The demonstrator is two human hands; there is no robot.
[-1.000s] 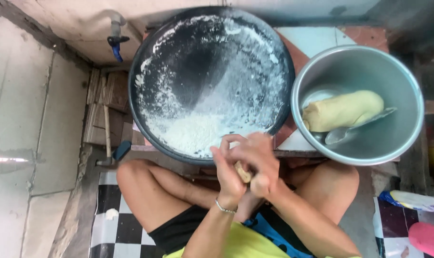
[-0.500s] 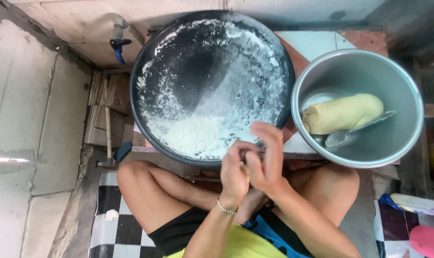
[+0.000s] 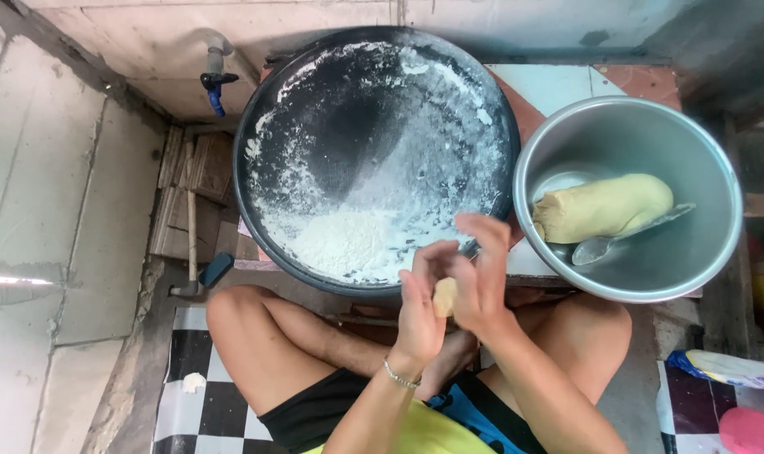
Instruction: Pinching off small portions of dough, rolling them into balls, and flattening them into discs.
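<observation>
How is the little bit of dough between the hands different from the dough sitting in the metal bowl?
The dough piece is small, while the dough log is far larger. The dough piece is pressed between the left hand and right hand, mostly hidden; the dough log lies untouched in the metal bowl, beside a spoon. The piece looks roundish, the log long with a cut end. Both are pale yellow.

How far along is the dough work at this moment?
Done: the dark round pan is dusted with flour. In hand: a small dough piece pressed between the left hand and right hand. Left: a large dough log lies beside a spoon in the metal bowl.
</observation>
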